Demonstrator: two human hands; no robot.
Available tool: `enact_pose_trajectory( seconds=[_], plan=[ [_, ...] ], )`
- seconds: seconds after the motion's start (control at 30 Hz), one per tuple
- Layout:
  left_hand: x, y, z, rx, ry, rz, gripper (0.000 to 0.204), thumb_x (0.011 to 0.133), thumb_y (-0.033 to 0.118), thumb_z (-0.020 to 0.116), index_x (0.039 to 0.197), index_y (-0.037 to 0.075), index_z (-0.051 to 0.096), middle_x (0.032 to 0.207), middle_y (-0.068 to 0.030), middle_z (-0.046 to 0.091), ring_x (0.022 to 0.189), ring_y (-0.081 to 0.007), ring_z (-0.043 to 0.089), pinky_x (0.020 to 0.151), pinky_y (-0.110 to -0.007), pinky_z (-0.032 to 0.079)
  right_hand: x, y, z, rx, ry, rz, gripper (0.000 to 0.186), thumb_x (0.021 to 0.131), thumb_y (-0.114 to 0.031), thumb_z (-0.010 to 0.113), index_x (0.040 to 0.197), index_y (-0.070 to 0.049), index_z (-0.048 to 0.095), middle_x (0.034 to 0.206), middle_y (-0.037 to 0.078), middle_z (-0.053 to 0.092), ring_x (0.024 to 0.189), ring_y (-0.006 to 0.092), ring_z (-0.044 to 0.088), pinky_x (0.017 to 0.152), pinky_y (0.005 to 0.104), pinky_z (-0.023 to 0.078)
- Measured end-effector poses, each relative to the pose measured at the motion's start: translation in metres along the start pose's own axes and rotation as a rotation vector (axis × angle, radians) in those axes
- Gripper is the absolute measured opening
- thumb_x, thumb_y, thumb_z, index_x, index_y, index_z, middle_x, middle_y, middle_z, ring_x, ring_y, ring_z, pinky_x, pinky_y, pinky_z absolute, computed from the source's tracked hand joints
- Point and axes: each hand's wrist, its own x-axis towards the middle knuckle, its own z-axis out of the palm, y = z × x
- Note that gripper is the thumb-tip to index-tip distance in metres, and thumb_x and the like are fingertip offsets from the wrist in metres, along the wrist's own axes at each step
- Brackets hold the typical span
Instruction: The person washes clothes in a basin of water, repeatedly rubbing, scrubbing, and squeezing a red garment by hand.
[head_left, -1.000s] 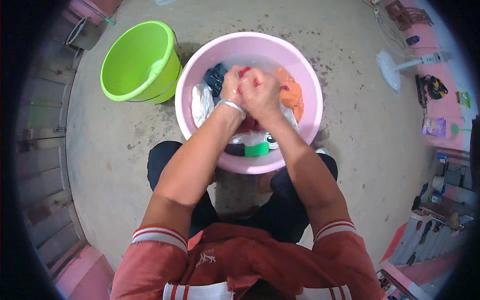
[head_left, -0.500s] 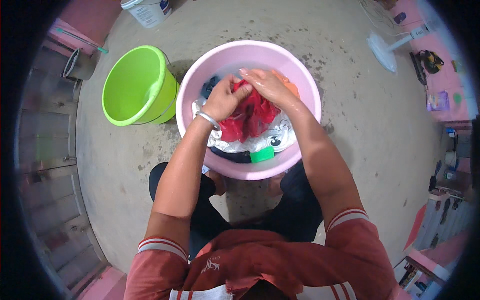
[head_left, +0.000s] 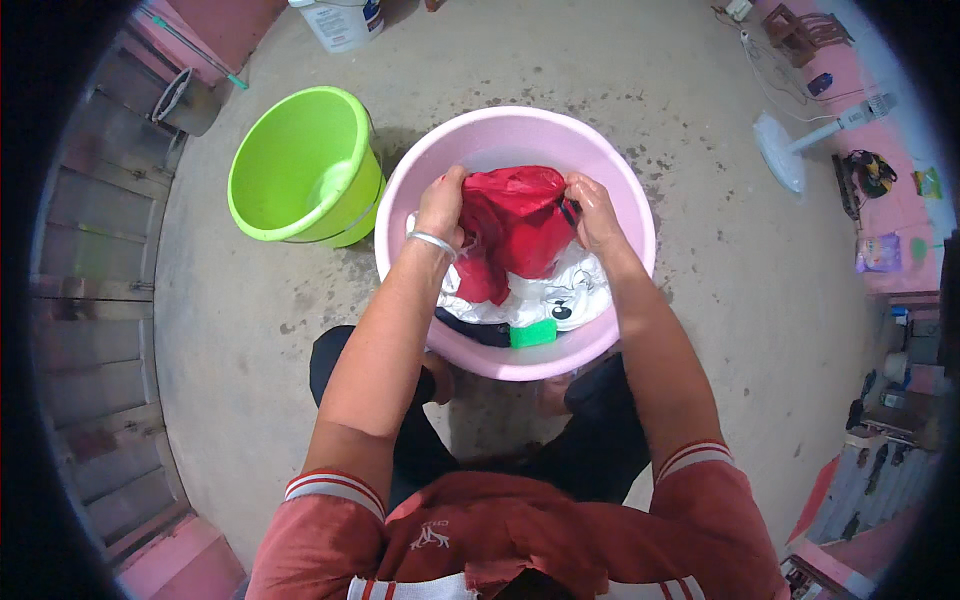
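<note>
Over a round pink tub (head_left: 640, 215) I hold a wet red garment (head_left: 520, 222) stretched between both hands. My left hand (head_left: 441, 210), with a silver bangle at the wrist, is closed on its left side. At its upper right edge my right hand (head_left: 594, 210) pinches the cloth, beside a small dark patch. White cloth (head_left: 582, 285) with a black printed figure lies under it in the tub. Toward the near rim sit a bright green block (head_left: 533, 333) and dark cloth (head_left: 470, 326). The red garment hides much of the tub's inside.
A lime green bucket (head_left: 365, 195) with a wire handle stands left of the tub. Farther back are a white pail (head_left: 342, 25) and a grey bin (head_left: 187, 104). At the right, a white fan (head_left: 780, 155) lies near the wall. The concrete floor (head_left: 250, 330) has wet spots.
My hands have moved apart, and the bunched red garment is now spread between them. The orange cloth seen earlier at the tub's right is now out of sight. The whole view has shifted slightly.
</note>
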Motion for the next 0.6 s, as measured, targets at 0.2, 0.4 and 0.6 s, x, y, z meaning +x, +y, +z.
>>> enact_pose_trajectory(
  seconds=[0.2, 0.4, 0.6],
  plan=[
    [0.043, -0.050, -0.036, -0.125, 0.009, 0.212, 0.035, 0.094, 0.037, 0.050, 0.102, 0.004, 0.059, 0.092, -0.0093, 0.062, 0.085, -0.0222, 0.061, 0.074, -0.039, 0.050, -0.036, -0.071, 0.137, -0.599, 0.030, -0.399, 0.019, 0.090, -0.015, 0.049, 0.100, -0.002, 0.059, 0.075, 0.010, 0.062, 0.063, 0.0204, 0.060, 0.059, 0.0342, 0.048],
    [-0.020, -0.052, 0.073, -0.462, -0.179, -0.085, 0.029, 0.095, 0.028, 0.042, 0.099, 0.007, 0.061, 0.093, -0.0097, 0.066, 0.086, -0.0238, 0.064, 0.082, -0.038, 0.051, 0.008, -0.058, 0.068, -0.974, 0.403, -0.295, 0.028, 0.086, -0.024, 0.053, 0.070, -0.002, 0.061, 0.064, 0.024, 0.059, 0.062, 0.0430, 0.060, 0.058, 0.0506, 0.048],
    [0.028, -0.058, -0.019, -0.481, -0.763, -0.001, 0.030, 0.095, 0.029, 0.042, 0.087, 0.009, 0.062, 0.088, -0.0106, 0.066, 0.082, -0.0250, 0.064, 0.076, -0.041, 0.052, -0.039, -0.077, 0.135, -0.693, 0.209, -0.477, 0.030, 0.089, -0.023, 0.051, 0.071, -0.001, 0.059, 0.064, 0.023, 0.056, 0.061, 0.0411, 0.058, 0.056, 0.0479, 0.044]
  ],
)
